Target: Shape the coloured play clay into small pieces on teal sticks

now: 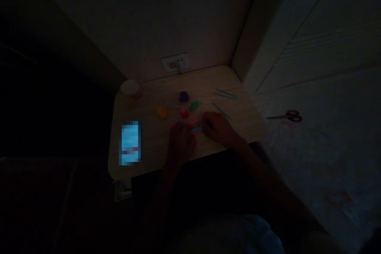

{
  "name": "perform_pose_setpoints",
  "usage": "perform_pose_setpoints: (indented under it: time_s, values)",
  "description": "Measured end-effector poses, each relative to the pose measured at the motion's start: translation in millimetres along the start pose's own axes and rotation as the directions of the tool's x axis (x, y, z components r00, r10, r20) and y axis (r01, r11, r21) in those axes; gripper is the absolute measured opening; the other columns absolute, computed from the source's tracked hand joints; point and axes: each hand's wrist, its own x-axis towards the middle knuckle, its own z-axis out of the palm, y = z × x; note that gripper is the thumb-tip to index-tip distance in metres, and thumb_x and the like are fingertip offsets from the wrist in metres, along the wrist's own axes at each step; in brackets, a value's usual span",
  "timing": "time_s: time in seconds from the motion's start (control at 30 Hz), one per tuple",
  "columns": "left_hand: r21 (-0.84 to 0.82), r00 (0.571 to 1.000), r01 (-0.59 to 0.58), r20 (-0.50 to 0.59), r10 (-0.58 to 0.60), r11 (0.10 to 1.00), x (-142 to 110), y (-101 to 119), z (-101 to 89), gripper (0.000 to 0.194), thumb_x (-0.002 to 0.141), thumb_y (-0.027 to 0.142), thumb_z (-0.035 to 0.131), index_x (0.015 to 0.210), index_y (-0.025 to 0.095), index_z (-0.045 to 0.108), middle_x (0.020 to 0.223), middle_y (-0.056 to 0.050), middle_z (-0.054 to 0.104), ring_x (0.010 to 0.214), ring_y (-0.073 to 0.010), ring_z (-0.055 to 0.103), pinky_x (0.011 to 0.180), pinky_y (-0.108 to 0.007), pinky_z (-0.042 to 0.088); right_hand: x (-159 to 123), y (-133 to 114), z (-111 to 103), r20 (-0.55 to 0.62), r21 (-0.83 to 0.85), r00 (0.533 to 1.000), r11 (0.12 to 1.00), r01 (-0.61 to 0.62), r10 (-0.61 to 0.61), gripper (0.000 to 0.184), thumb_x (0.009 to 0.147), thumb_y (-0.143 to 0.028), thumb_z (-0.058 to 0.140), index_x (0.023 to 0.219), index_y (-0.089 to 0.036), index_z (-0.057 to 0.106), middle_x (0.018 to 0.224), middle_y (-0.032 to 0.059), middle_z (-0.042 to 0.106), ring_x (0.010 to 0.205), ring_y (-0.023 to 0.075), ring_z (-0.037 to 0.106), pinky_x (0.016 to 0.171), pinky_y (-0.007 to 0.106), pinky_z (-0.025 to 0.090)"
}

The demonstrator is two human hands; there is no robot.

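Note:
In dim light, my left hand (181,143) rests low over the small wooden table (149,154), fingers curled at the left end of a light-blue strip (197,129). My right hand (218,126) is closed at the strip's other end; what its fingers pinch is hidden. Pink pieces (193,122) lie along the strip between the hands. Just beyond are a red lump (184,113), a green lump (194,105) and a purple lump (183,96), which look like modelling clay. A yellow-orange lump (162,112) sits farther left.
Thin teal sticks (222,111) lie at the table's right. A pale cup (130,86) stands at the back left, and a lit phone (130,143) lies at the left. Behind is a wall socket (175,62). Scissors (285,116) lie on the pale surface to the right.

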Motion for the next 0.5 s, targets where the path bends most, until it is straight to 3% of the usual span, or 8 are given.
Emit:
perform_pose_setpoints:
  time_s: [0.27,0.5]
  values:
    - [0.01,1.0,-0.004,-0.001,0.004,1.0,-1,-1,1.4,0.027,0.084,0.013,0.063,0.109,0.022,0.058,0.108,-0.007,0.063,0.108,-0.0277,0.061,0.104,-0.047,0.048,-6,-19,11,-0.023,-0.208,0.998,0.976,-0.056,0.053,0.018,0.101,-0.029,0.046,0.098,-0.018,0.061,0.099,0.0118,0.072,0.096,0.0277,0.06,0.085,0.039,0.034]
    - [0.009,1.0,-0.01,-0.002,0.01,1.0,-1,-1,1.3,0.024,0.085,0.013,0.063,0.107,0.022,0.058,0.107,-0.007,0.064,0.106,-0.027,0.062,0.103,-0.046,0.049,-8,-17,12,-0.039,-0.17,0.998,0.984,-0.047,0.041,0.019,0.102,-0.028,0.045,0.096,-0.019,0.059,0.101,0.0112,0.071,0.097,0.027,0.061,0.083,0.039,0.034]
